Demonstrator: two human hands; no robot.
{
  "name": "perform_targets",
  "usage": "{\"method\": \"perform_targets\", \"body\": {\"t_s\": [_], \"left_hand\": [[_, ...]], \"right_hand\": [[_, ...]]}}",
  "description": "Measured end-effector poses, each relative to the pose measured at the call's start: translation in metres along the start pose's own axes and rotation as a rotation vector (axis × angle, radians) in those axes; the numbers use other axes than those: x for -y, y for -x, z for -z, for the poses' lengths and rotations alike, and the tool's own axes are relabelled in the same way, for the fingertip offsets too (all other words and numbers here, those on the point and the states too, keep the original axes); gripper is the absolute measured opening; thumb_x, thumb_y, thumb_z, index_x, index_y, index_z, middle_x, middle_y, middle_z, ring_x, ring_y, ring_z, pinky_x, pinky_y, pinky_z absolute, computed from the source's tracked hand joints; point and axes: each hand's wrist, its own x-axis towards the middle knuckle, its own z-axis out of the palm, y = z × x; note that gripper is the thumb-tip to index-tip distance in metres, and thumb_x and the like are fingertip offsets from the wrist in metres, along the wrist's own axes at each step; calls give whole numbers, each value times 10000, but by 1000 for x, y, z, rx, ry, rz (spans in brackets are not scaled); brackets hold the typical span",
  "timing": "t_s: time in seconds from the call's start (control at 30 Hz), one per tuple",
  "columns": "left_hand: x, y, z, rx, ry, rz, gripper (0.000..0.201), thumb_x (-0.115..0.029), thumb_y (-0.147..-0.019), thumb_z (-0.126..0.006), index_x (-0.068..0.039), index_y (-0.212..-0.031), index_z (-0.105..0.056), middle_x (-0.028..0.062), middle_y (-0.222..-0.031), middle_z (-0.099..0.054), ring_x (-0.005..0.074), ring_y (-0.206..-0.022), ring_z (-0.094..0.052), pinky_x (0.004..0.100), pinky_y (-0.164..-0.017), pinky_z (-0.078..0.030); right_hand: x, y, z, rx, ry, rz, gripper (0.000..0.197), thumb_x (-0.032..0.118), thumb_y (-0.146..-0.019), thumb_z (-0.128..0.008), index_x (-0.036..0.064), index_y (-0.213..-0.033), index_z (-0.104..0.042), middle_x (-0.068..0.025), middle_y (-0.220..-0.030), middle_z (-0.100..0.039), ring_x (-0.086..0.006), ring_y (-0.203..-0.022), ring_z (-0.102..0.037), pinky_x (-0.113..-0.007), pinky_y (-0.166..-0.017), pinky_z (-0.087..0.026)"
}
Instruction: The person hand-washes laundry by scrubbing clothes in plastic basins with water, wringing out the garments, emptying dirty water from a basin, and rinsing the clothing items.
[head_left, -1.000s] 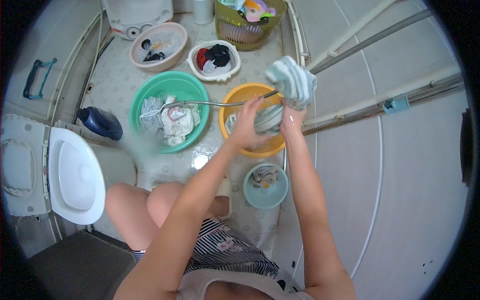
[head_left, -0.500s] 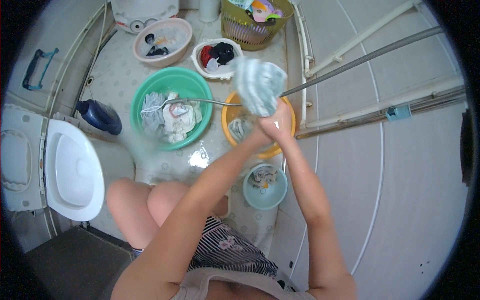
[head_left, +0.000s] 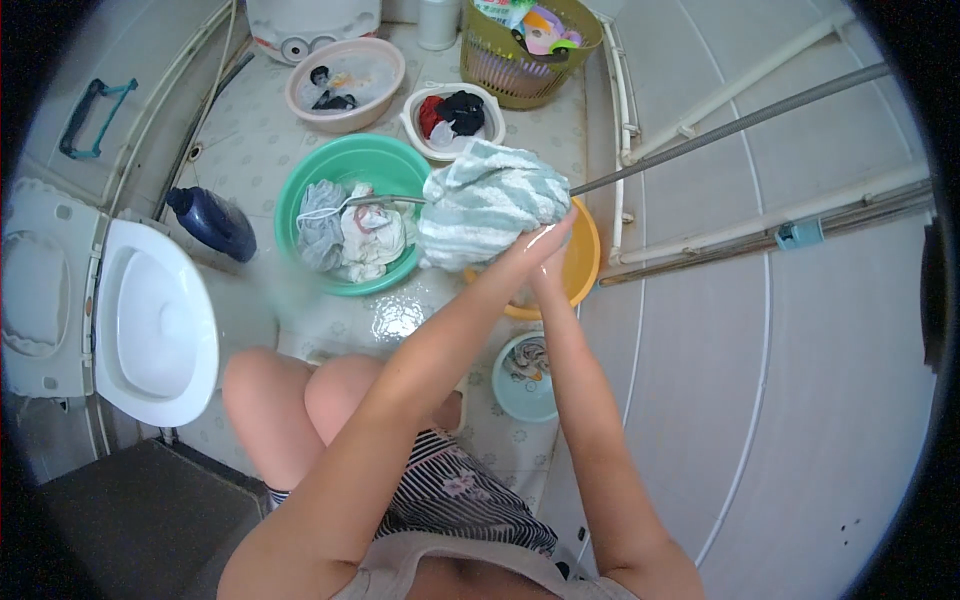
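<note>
A green-and-white striped towel (head_left: 490, 208) is bunched up in front of me, above the orange basin (head_left: 583, 262) and the rim of the green basin. My left hand (head_left: 533, 246) grips its lower right end. Close against it, my right hand (head_left: 552, 268) is closed on the same end; the fingers of both are partly hidden. Both hands look wet. The towel covers much of the orange basin. In the green basin (head_left: 287, 210) lie grey and white clothes, and a metal shower hose (head_left: 720, 130) passes behind the towel.
A light blue basin (head_left: 510, 405) holds a patterned cloth. Farther off stand a pink basin (head_left: 298, 98) of sudsy water, a white basin (head_left: 497, 128) with clothes and an olive basket (head_left: 500, 75). At left are a dark blue bottle (head_left: 215, 225) and a toilet (head_left: 205, 330); pipes line the right wall.
The towel has swung left and down and now spreads wider, over the edge of the green basin. Both hands keep hold of it; the whole view has shifted slightly.
</note>
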Motion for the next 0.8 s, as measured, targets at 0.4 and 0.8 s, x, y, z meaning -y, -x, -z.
{"method": "perform_targets", "body": {"t_s": [0.4, 0.8], "left_hand": [[86, -14, 27, 322, 11, -345, 873, -376, -605, -791, -7, -1284, -385, 139, -1281, -433, 227, -1189, -414, 314, -1003, -318], [99, -39, 64, -554, 1248, -522, 409, -249, -800, -659, 0, -1089, -511, 49, -1016, -524, 162, -880, -507, 316, -818, -411]], "right_hand": [[13, -39, 13, -46, -190, -188, 400, 44, -706, -605, -53, -1089, -546, -150, -1109, -571, -240, -1016, -545, -325, -842, -433], [134, -51, -108, 723, 109, 245, 830, 211, -608, -716, 1, -1304, -316, -221, -1275, -434, -313, -1161, -438, -365, -969, -335]]}}
